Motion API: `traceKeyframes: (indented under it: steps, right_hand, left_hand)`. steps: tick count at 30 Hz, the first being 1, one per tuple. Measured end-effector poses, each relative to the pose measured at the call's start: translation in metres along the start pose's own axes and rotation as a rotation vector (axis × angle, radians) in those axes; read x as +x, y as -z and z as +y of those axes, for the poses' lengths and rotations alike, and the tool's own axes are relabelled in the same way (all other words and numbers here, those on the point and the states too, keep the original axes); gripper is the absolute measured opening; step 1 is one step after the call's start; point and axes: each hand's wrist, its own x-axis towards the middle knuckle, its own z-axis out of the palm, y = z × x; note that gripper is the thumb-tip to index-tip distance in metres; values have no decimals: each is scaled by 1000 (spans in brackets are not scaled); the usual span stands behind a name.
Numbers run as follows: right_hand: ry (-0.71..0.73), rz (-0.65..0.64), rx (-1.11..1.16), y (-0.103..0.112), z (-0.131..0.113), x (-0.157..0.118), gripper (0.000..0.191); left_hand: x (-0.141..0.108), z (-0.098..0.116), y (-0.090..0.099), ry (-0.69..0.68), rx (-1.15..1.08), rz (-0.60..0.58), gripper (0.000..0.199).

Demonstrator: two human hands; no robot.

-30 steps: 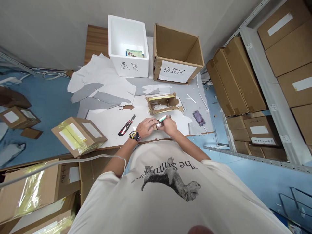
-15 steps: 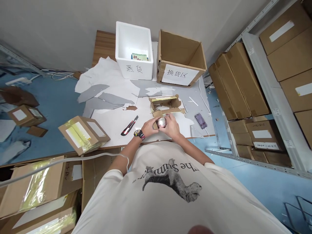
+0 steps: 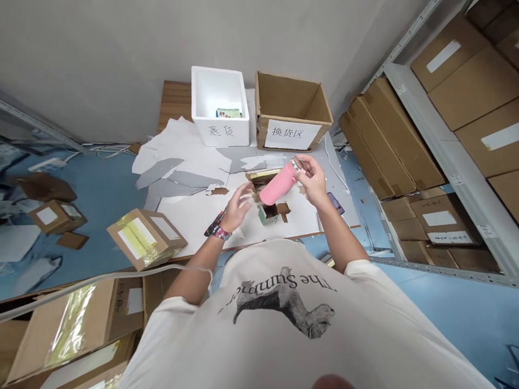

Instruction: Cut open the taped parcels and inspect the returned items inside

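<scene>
A pink thermos bottle (image 3: 279,183) hangs tilted above the table, its silver-coloured end up to the right. My right hand (image 3: 311,175) is closed around that silver end. Just left of the bottle's lower end, my left hand (image 3: 238,208) is held with fingers apart and nothing in it; a watch is on that wrist. Below the bottle stands a small green carton (image 3: 268,214), with its brown flap folded out to the right. Partly hidden behind the bottle lies an opened cardboard box (image 3: 254,177).
At the back are a white foam box (image 3: 225,132) with a booklet inside and a large open carton (image 3: 263,132), both labelled. A taped parcel (image 3: 144,237) sits at the left edge, a phone (image 3: 336,204) at the right. Torn paper covers the table; shelved boxes (image 3: 391,138) stand right.
The bottle has come up out of the small carton, and my right hand now holds it up. My left hand has moved away to the left and opened.
</scene>
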Motion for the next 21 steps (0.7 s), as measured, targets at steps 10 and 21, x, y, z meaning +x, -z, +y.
traceKeyframes:
  steps: [10, 21]
  right_hand:
    - [-139, 17, 198, -48, -2, 25, 69]
    - [-140, -89, 224, -41, -19, 25, 79]
  left_hand:
    - [37, 71, -59, 284, -832, -234, 78]
    - [44, 80, -67, 323, -908, -150, 79]
